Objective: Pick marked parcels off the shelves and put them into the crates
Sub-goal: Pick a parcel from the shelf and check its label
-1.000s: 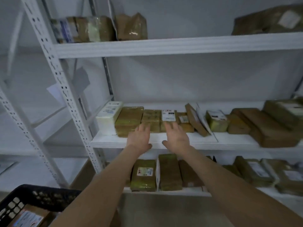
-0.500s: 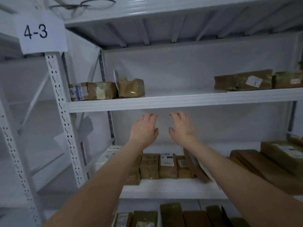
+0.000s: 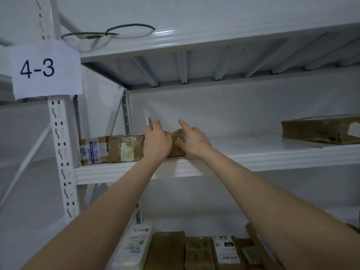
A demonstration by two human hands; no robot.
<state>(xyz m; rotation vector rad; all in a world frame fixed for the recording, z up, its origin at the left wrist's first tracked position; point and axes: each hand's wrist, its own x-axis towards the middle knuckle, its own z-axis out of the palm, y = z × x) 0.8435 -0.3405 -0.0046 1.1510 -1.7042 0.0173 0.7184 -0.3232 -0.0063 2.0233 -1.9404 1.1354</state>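
While no crate shows anywhere in the frame, the pick in hand looks barely begun. Under the 4-3 sign point(image 3: 46, 72) at upper left, a taped parcel with a blue-printed label point(image 3: 93, 151) and a brown parcel with a pale label point(image 3: 124, 151) lie side by side on the upper shelf point(image 3: 253, 162). Just right of them, the left hand point(image 3: 156, 142) covers the left end of a small brown parcel point(image 3: 178, 139) in mid-frame. Its fingers go over the top and out of sight, so I cannot tell whether that grip is closed. The small parcel rests flat on the shelf, not yet lifted. At its right end the right hand point(image 3: 194, 142) lies against it with the index finger stretched straight up, a spread grip rather than a clasp. Along the bottom edge a row of parcels point(image 3: 198, 252) sits on the lower shelf, and at far right a flat brown parcel point(image 3: 319, 131) lies well apart. Any mark on the small parcel is hidden. By my judgement, lifting it, carrying it and dropping it into a crate are all left to do.
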